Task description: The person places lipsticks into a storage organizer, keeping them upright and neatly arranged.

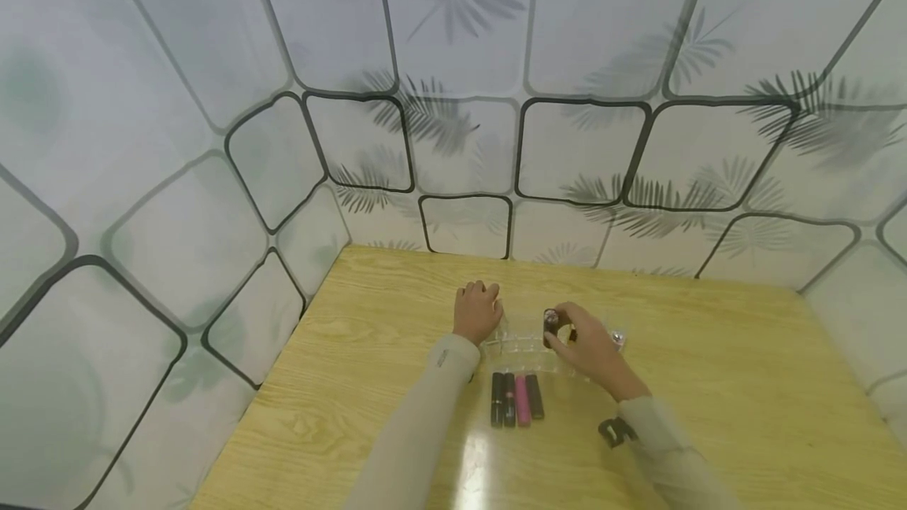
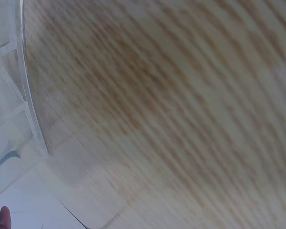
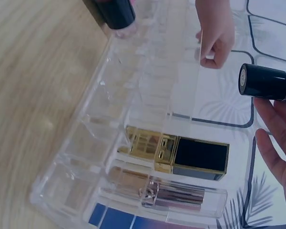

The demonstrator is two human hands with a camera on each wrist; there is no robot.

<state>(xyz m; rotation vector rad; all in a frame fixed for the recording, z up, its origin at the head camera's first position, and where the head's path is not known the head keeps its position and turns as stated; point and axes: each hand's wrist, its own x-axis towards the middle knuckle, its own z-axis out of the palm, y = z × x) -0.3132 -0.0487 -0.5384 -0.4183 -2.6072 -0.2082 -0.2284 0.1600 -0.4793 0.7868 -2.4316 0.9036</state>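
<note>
A clear plastic organizer (image 1: 520, 343) with small compartments stands on the table between the hands. My left hand (image 1: 478, 312) grips its left side; in the right wrist view the fingers (image 3: 217, 52) curl at a clear wall. My right hand (image 1: 591, 345) holds a dark lipstick tube (image 1: 549, 327) upright above the organizer, between thumb and fingers. The right wrist view shows the tube's round black end (image 3: 264, 82). In the organizer are a black and gold lipstick (image 3: 200, 157), a clear-capped lipstick (image 3: 181, 195) and a blue item (image 3: 119, 218).
Several lipstick tubes lie side by side in front of the organizer, among them a pink one (image 1: 522, 400) and a black one (image 1: 497, 400). A black clip-like object (image 1: 615, 433) is beside the right sleeve. Patterned walls (image 1: 464, 227) border the wooden table (image 1: 397, 297).
</note>
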